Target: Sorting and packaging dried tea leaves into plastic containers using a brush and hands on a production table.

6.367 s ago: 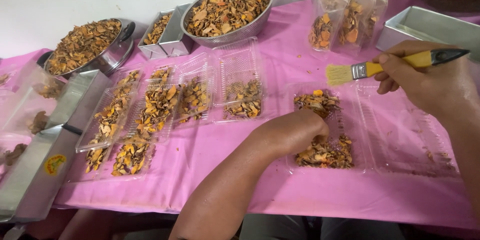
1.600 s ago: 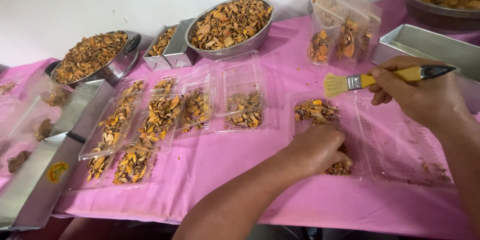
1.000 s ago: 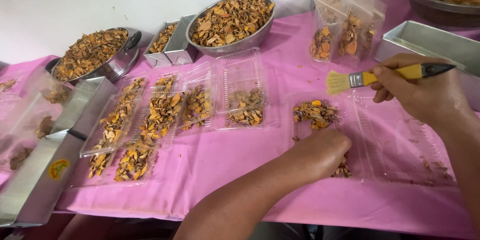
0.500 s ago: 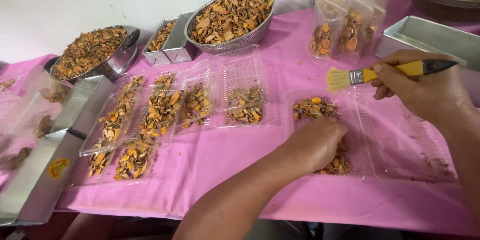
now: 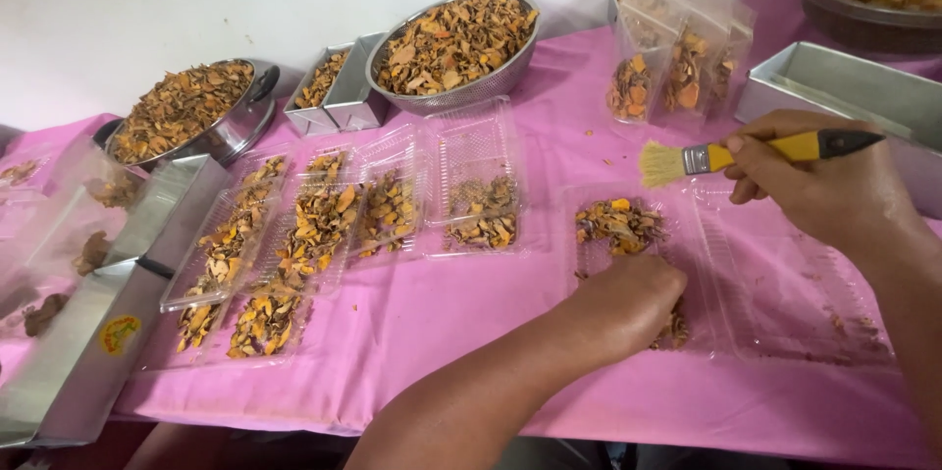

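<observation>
Head view is looking down at a pink-covered tabletop (image 5: 412, 333), and the left hand (image 5: 628, 298) is lying curled, knuckles up, over the near half of a clear plastic clamshell tray (image 5: 716, 274). Its fingers are pressing on the orange-brown dried pieces (image 5: 618, 223) in that tray; whether they are pinching any, I cannot tell. The right hand (image 5: 824, 185) is closing around the yellow-and-black handle of a small brush (image 5: 746, 154), holding it level just above the tray's far edge, bristles pointing left. To the left, a row of filled clear trays (image 5: 294, 244) is sitting side by side. Farther back, a round metal strainer bowl (image 5: 453, 50) is standing heaped with the same dried pieces, with small rectangular tins (image 5: 339, 89) just beside it and clear filled pouches (image 5: 677, 63) standing upright to its right.
</observation>
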